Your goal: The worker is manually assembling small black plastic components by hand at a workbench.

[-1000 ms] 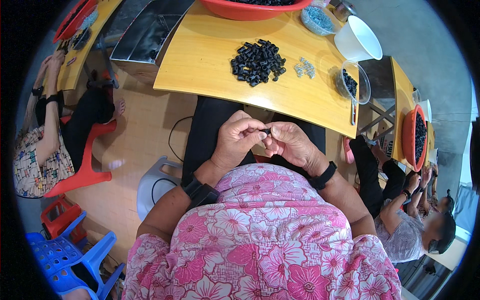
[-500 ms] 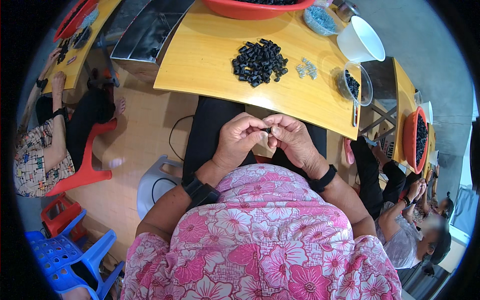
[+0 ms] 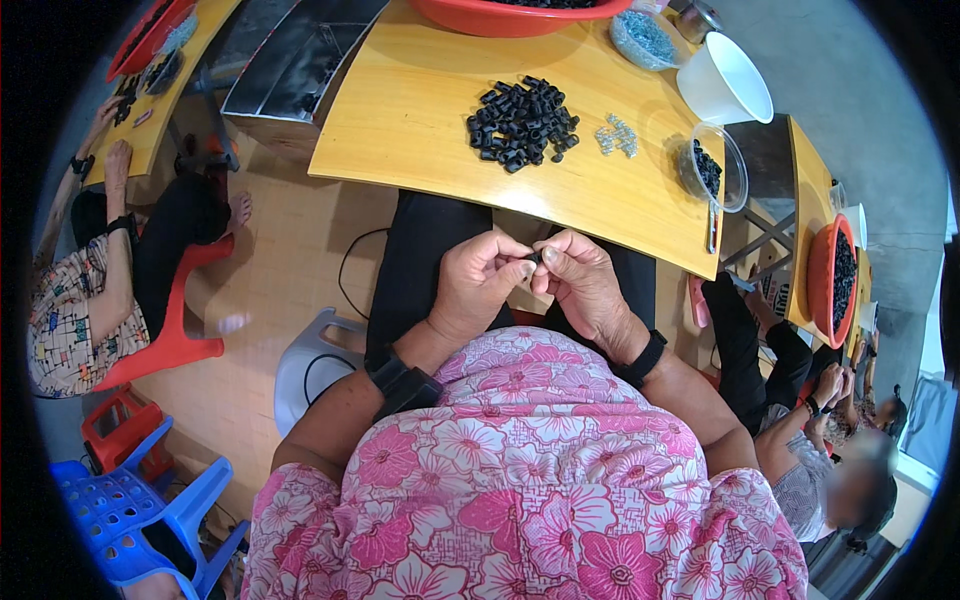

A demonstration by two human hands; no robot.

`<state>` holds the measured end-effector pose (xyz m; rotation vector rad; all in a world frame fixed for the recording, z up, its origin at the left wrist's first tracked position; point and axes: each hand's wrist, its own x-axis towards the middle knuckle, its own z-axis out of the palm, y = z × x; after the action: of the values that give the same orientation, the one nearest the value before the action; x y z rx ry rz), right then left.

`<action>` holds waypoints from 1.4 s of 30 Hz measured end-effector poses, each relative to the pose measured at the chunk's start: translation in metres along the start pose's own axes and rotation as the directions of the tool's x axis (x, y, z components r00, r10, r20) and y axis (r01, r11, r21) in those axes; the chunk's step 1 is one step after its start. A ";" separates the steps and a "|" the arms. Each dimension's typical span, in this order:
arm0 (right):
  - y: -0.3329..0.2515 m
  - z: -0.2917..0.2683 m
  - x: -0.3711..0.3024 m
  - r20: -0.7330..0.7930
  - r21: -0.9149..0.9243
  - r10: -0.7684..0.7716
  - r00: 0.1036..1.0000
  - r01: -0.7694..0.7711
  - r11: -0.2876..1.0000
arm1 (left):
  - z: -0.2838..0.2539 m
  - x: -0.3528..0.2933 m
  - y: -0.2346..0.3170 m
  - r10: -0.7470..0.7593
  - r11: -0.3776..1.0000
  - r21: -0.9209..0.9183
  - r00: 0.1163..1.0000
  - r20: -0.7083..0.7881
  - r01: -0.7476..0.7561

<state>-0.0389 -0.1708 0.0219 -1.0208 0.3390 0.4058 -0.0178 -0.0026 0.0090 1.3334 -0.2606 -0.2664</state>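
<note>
My left hand (image 3: 478,283) and my right hand (image 3: 586,281) meet over my lap, just off the table's front edge. Between their pinched fingertips is a small black part (image 3: 535,257), mostly covered by the fingers. On the yellow table (image 3: 400,125) ahead lies a pile of small black tubular parts (image 3: 522,122). Right of it sits a little heap of clear or silvery pieces (image 3: 616,136). Farther right, a clear round bowl (image 3: 737,170) holds more small black parts.
A red basin (image 3: 515,20) with black parts, a tub of pale pieces (image 3: 643,40) and a white bucket (image 3: 727,80) stand farther back. A tweezer-like metal tool (image 3: 712,228) lies by the right edge. A grey stool (image 3: 318,365) is at my left. People work at both side tables.
Both hands stay nearly in place, with slight shifts of the fingers around the small black part. The view has moved slightly.
</note>
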 end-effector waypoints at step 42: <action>-0.011 0.011 -0.010 0.226 -0.780 -0.356 0.907 0.388 0.492 | -0.010 0.002 -0.011 -0.111 0.990 -0.060 0.972 0.208 0.126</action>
<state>-0.0418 -0.1679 0.0398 -1.9672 -0.1596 0.1568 -0.0129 0.0031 -0.0036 1.2525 -0.3412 -0.5105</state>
